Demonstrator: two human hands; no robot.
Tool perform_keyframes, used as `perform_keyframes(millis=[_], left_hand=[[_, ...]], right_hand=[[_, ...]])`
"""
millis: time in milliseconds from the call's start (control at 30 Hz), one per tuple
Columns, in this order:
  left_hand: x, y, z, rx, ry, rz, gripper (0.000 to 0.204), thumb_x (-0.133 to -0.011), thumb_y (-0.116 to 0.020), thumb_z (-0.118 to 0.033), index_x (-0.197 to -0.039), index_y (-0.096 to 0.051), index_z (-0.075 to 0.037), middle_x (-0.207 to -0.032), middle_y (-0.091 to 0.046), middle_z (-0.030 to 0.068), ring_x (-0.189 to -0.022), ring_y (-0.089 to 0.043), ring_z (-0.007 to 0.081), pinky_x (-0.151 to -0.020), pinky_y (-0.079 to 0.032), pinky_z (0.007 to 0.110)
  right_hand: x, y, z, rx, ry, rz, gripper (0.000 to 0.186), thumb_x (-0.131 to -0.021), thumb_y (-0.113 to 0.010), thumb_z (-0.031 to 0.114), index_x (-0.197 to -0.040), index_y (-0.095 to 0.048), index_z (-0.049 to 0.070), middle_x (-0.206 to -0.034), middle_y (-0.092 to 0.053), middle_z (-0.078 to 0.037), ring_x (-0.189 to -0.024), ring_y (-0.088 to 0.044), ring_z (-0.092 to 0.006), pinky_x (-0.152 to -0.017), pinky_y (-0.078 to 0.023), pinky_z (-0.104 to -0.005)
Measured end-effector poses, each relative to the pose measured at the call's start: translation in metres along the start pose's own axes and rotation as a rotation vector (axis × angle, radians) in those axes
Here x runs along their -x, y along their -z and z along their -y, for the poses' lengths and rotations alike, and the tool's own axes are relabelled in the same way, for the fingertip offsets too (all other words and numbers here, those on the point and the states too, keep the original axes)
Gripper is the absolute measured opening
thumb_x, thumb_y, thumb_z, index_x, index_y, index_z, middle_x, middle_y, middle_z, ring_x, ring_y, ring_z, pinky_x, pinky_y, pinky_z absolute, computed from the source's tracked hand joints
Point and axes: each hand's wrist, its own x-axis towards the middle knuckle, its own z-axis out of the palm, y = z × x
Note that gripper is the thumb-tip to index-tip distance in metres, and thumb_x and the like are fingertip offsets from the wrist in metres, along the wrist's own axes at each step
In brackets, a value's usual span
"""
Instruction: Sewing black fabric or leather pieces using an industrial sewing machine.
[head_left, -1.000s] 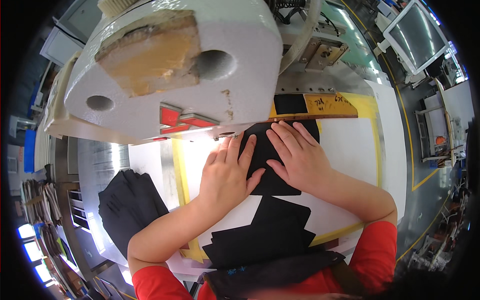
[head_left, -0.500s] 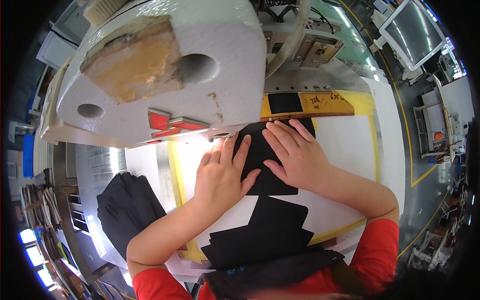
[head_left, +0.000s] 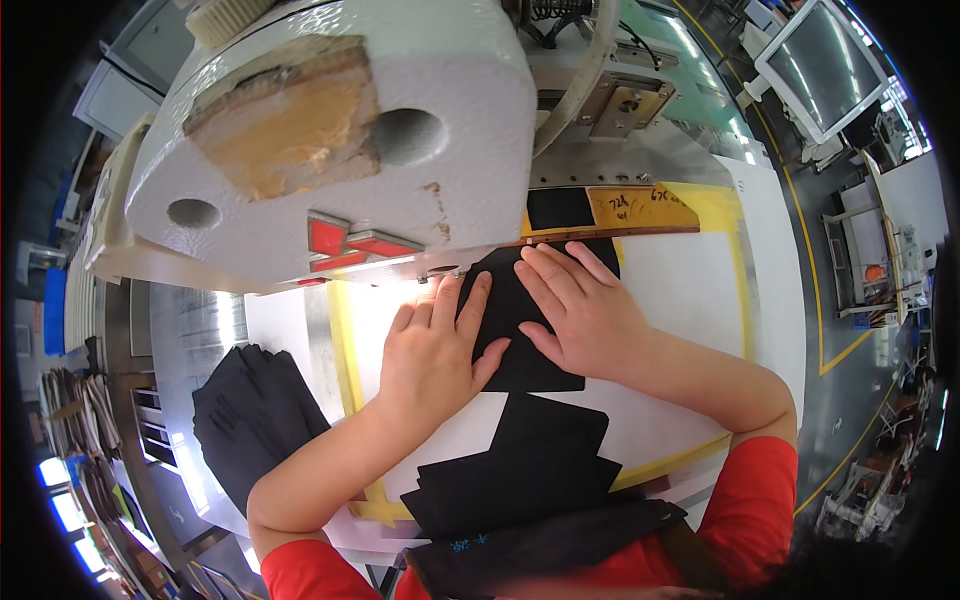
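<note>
A black fabric piece (head_left: 530, 362) lies flat on the white work surface, its far edge against an amber bar. My left hand (head_left: 428, 352) rests on its left side, fingers extended and thumb out over the cloth. Those fingertips reach under the white sewing machine head (head_left: 440, 200), where a bright light shines and hides detail. On the upper right part of the same piece, my right hand (head_left: 590, 325) lies flat with its fingers spread. Neither hand grips anything.
Black fabric pieces (head_left: 510, 465) lie stacked near my body, and another fanned pile (head_left: 255, 415) sits at the left. The amber bar (head_left: 640, 210) crosses beyond my hands. Yellow tape (head_left: 747, 280) borders the white surface. A screen (head_left: 825, 70) stands far right.
The view has shifted slightly, so the machine head appears further right and the table further left. Both hands keep about the same place on the black fabric piece.
</note>
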Motion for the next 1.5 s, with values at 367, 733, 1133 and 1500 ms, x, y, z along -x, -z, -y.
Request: perform_keyframes(millis=[367, 733, 1133, 1500], left_hand=[[0.001, 0.013, -0.001, -0.028, 0.002, -0.014, 0.066, -0.077, -0.071, -0.033, -0.134, -0.051, -0.007, -0.121, -0.055, 0.0171, -0.093, -0.055, 0.0304, -0.087, -0.045, 0.039], [-0.004, 0.02, -0.012, -0.062, 0.027, -0.028, 0.056, -0.079, -0.068, -0.031, -0.125, -0.055, -0.002, -0.116, -0.054, 0.0179, -0.112, -0.054, 0.0339, -0.089, -0.044, 0.04], [-0.007, 0.023, -0.025, -0.104, 0.095, -0.039, 0.051, -0.079, -0.069, -0.026, -0.121, -0.055, -0.001, -0.128, -0.052, 0.0196, -0.117, -0.054, 0.036, -0.092, -0.046, 0.041], [-0.013, 0.028, -0.035, -0.1, 0.071, -0.016, 0.052, -0.08, -0.07, -0.027, -0.124, -0.055, -0.004, -0.129, -0.052, 0.0159, -0.122, -0.049, 0.0318, -0.102, -0.037, 0.041]], right_hand=[[-0.003, 0.009, -0.001, 0.001, 0.064, -0.039, 0.059, -0.084, -0.065, 0.033, -0.127, -0.052, -0.005, -0.129, -0.052, -0.02, -0.122, -0.051, -0.0311, -0.108, -0.033, -0.0453], [0.006, 0.011, -0.01, 0.01, 0.105, -0.097, 0.054, -0.085, -0.065, 0.033, -0.123, -0.054, -0.004, -0.118, -0.056, -0.018, -0.113, -0.054, -0.0293, -0.107, -0.033, -0.0483], [0.023, 0.021, -0.033, -0.023, 0.106, -0.093, 0.056, -0.085, -0.065, 0.033, -0.126, -0.05, -0.002, -0.109, -0.056, -0.014, -0.107, -0.055, -0.0276, -0.105, -0.035, -0.0491], [0.051, 0.032, -0.047, -0.029, 0.035, -0.052, 0.054, -0.084, -0.067, 0.032, -0.125, -0.055, -0.002, -0.128, -0.052, -0.015, -0.123, -0.049, -0.0268, -0.11, -0.029, -0.0512]])
